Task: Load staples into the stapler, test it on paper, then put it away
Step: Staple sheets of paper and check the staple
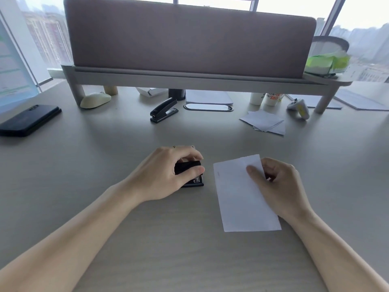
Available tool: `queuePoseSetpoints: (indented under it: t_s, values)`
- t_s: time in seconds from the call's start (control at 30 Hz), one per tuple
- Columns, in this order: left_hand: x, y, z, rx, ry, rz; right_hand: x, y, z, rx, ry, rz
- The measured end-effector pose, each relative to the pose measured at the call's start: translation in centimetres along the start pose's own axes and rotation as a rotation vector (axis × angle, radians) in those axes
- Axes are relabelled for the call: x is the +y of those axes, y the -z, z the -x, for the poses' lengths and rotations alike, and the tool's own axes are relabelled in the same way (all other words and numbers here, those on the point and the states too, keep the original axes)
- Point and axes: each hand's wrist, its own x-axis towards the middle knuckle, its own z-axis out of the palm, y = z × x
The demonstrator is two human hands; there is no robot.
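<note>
A small black stapler (192, 180) stands on the desk (168, 239) in the middle. My left hand (168, 173) covers it, fingers and thumb curled round its top. Just right of it a white sheet of paper (242, 199) is held slightly lifted by its right edge. My right hand (275, 186) pinches that edge, thumb on top and fingers beneath. A faint staple mark shows near the sheet's left edge. A second, larger black stapler (163, 110) sits farther back with its top raised.
Loose white papers (263, 123) lie at the back right near a game controller (300, 107) and cups (266, 99). A black phone (29, 120) lies far left, a mouse (95, 100) under the monitor stand (189, 81). A tissue pack (327, 63) rests on the stand.
</note>
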Motion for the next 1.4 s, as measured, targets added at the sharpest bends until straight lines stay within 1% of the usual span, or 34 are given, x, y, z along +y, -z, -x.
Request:
queuePoseSetpoints:
  t_s: [0.07, 0.17, 0.33, 0.4, 0.47, 0.53, 0.6, 0.67, 0.73, 0.77, 0.9, 1.0, 1.07, 1.13, 1.2, 1.3, 1.4]
  values:
    - [0.6, 0.4, -0.3, 0.039, 0.021, 0.066, -1.0, 0.0, 0.4, 0.011, -0.033, -0.195]
    - [2.0, 0.5, -0.7, 0.139, 0.058, 0.173, -3.1, -0.3, 1.0, 0.033, -0.051, -0.379]
    - [3.3, 0.4, -0.4, 0.097, 0.143, 0.452, -5.1, -1.7, 1.8, 0.013, -0.058, -0.518]
    - [3.2, 0.9, -0.1, 0.114, 0.153, 0.476, -5.1, -2.2, 1.9, -0.008, -0.057, -0.554]
    - [2.6, 1.8, 0.1, 0.09, 0.124, 0.412, -5.1, -2.3, 1.6, 0.028, -0.024, -0.482]
    - [2.0, 2.6, 0.2, -0.031, 0.076, 0.29, -5.6, -1.8, 1.1, 0.023, 0.062, -0.36]
    - [1.9, 3.1, 0.3, -0.14, 0.013, 0.175, -6.7, -1.5, 0.7, -0.104, 0.157, -0.26]
    - [2.1, 3.1, 0.2, -0.153, -0.068, 0.102, -7.8, -1.9, 0.3, -0.222, 0.244, -0.153]
    - [2.2, 3.0, 0.1, -0.103, -0.105, 0.064, -8.4, -2.7, -0.1, -0.238, 0.301, -0.085]
    - [2.0, 2.9, 0.0, -0.075, -0.095, 0.064, -8.4, -3.1, -0.2, -0.23, 0.298, -0.085]
    - [1.1, 3.0, 0.5, -0.019, 0.001, 0.119, -7.5, -4.6, -0.4, -0.208, 0.229, -0.177]
    - [0.3, 2.8, 1.0, 0.063, 0.025, 0.149, -6.6, -5.7, -0.1, -0.16, 0.142, -0.328]
    - [0.0, 2.4, 1.3, 0.13, 0.025, 0.138, -6.0, -6.2, 0.3, -0.104, 0.125, -0.365]
    - [0.0, 2.1, 1.5, 0.186, -0.034, 0.065, -5.6, -6.3, 0.5, -0.08, 0.158, -0.326]
    - [0.2, 1.8, 1.4, 0.227, -0.171, -0.044, -5.3, -6.3, 0.7, -0.059, 0.206, -0.284]
    - [0.1, 1.2, 1.4, 0.278, -0.362, -0.222, -5.3, -6.1, 0.9, -0.033, 0.271, -0.286]
    - [-0.2, 1.0, 1.4, 0.347, -0.434, -0.283, -5.2, -6.1, 1.0, -0.034, 0.299, -0.314]
